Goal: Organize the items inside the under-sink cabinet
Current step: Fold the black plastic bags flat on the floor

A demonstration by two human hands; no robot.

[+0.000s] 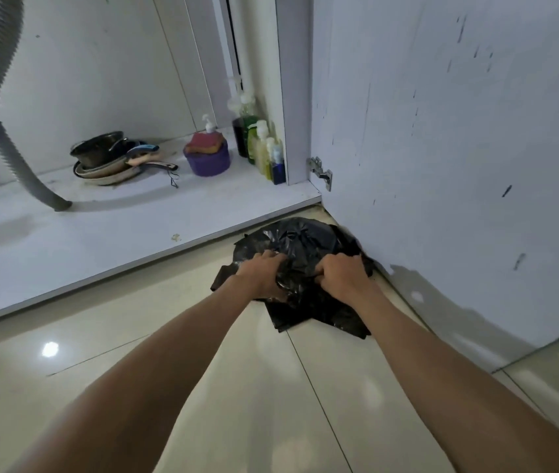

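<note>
Black plastic bags, crumpled in a loose heap, lie on the tiled floor just outside the cabinet, at the foot of the open cabinet door on the right. Left hand: fingers curled tight, bunching a fold of the plastic. Right hand: fingers likewise closed on the plastic, knuckles up, just beside the left hand. Both forearms reach in from the near edge.

Cabinet floor, white and stained, beyond the bags. Far right corner: a tight group of pump and squeeze bottles holding dark, green, yellow and blue liquids, standing upright against the cabinet side panel. Just left of them, a purple tub with a pink-and-yellow sponge resting in its top; a white pump dispenser shows behind it. Farther left, a stack of frying pans with a dark pot set on top, handles pointing right. Far left: a grey corrugated drain hose descending to the cabinet floor. A metal hinge joins door and side panel.
</note>
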